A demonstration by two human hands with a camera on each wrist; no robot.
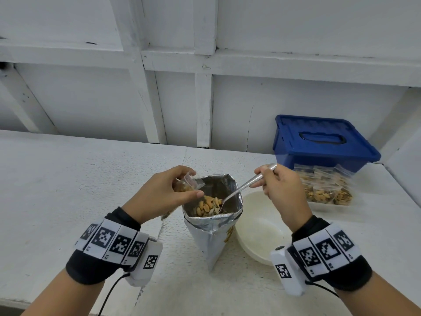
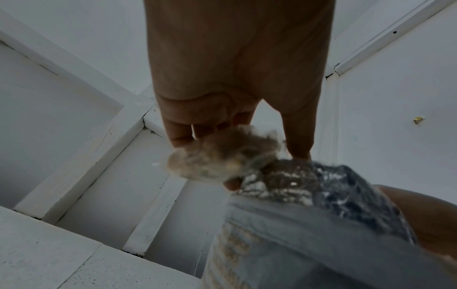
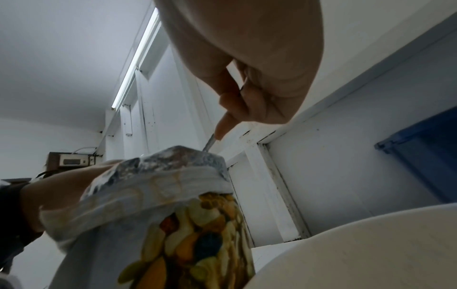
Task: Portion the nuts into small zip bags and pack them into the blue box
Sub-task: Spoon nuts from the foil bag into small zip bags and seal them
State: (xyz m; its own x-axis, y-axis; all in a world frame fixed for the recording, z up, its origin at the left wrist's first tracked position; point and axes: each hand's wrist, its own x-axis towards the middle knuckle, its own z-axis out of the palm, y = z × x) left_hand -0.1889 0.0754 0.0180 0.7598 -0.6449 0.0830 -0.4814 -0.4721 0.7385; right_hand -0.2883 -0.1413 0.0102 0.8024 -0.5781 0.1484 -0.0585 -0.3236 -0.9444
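The right hand (image 1: 281,190) pinches a spoon (image 1: 241,189) whose long axis slants down-left, bowl end sunk among the nuts (image 1: 208,207) in the foil bag (image 1: 214,224). Just left, at the bag's rim, the left hand (image 1: 164,192) pinches 1 small zip bag (image 1: 190,184), its mouth facing the spoon. Filled bags (image 1: 325,190) lie to the right, before the closed blue box (image 1: 319,142).
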